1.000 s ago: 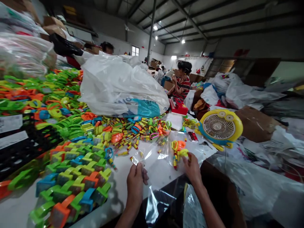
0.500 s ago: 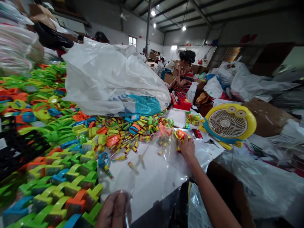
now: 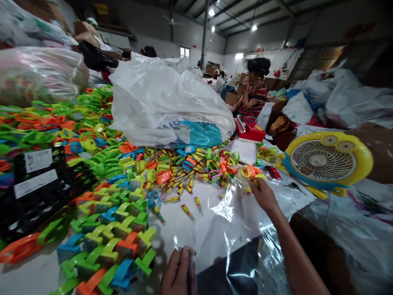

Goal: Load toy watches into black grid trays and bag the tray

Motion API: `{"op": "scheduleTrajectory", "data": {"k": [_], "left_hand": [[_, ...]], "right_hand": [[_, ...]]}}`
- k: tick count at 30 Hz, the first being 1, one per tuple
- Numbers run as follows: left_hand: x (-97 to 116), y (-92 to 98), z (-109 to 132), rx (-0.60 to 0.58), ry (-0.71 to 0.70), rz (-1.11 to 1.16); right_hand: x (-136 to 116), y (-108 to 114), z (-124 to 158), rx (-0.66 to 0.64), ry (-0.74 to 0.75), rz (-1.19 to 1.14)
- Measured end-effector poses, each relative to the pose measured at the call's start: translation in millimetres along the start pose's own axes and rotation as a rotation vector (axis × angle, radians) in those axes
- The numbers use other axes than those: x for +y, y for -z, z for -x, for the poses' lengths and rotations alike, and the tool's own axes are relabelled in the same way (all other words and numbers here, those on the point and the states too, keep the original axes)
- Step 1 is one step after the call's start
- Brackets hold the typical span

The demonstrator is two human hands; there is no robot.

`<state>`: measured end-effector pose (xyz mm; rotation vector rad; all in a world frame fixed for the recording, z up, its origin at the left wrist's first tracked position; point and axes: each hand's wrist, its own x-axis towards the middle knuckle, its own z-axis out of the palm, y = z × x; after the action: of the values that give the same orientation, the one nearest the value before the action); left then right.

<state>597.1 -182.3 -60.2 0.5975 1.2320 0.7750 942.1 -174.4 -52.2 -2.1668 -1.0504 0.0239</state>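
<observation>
Fingers (image 3: 185, 257) of left hand (image 3: 179, 272) pinch clear bag (image 3: 229, 211) at bench (image 3: 173, 211) near edge; right hand (image 3: 263, 196) touches orange-yellow pieces (image 3: 250, 171) near fan (image 3: 327, 162), grip indiscernible; white sack (image 3: 166, 102) behind.

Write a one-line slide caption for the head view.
Left hand holds a clear bag; right hand reaches orange ring toys.

Heaped at far left of the white table (image 3: 175, 217) with green and orange rings (image 3: 61, 131), lined nearer with rows of interlocked coloured clips (image 3: 113, 237) beside a black crate (image 3: 39, 188). Loaded mid-table with a big white bag (image 3: 166, 106), strewn before it with small yellow tubes (image 3: 184, 182). Draped at the near edge with clear film (image 3: 233, 213); yellow fan (image 3: 328, 162) at right.
</observation>
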Motion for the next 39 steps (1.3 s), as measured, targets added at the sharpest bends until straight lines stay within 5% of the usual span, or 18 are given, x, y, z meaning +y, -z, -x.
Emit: {"op": "scheduleTrajectory", "data": {"k": [3, 5, 10, 13, 17, 22, 27, 29, 34, 36, 39], "left_hand": [[2, 0.6, 0, -0.040, 0.057, -0.045], [4, -0.1, 2, -0.034, 0.044, -0.034], [9, -3.5, 9, -0.083, -0.033, -0.114], [12, -2.0, 9, -0.055, -0.156, -0.236], [7, 7.3, 2, 0.020, -0.347, -0.354], [1, 13.7, -3, 0.002, -0.405, -0.428], [18, 5.9, 13, -0.042, -0.706, -0.498], [29, -0.8, 22, -0.069, -0.695, -0.498], [53, -25.9, 39, -0.183, -0.325, -0.048], [58, -35.6, 42, -0.212, -0.251, 0.158], [58, -44.0, 43, -0.285, -0.271, 0.193]], "right_hand": [[-36, -2, -3, -0.268, 0.138, -0.095], [-63, -8, -14, -0.329, 0.205, -0.167], [-116, -26, -44, -0.135, 0.171, -0.408], [-131, -32, -39, -0.168, 0.216, -0.492], [-137, -36, -14, -0.418, 0.410, -0.223], [-145, -32, 22, -0.245, 0.562, -0.032], [-163, -12, 63, -0.713, 0.755, -0.261], [-169, -6, 72, -0.729, 0.757, -0.288], [-179, 20, 101, -0.075, 0.564, -0.192], [-176, 30, 123, -0.113, 0.429, -0.145], [-162, 36, 158, -0.421, 0.275, -0.214]]}}
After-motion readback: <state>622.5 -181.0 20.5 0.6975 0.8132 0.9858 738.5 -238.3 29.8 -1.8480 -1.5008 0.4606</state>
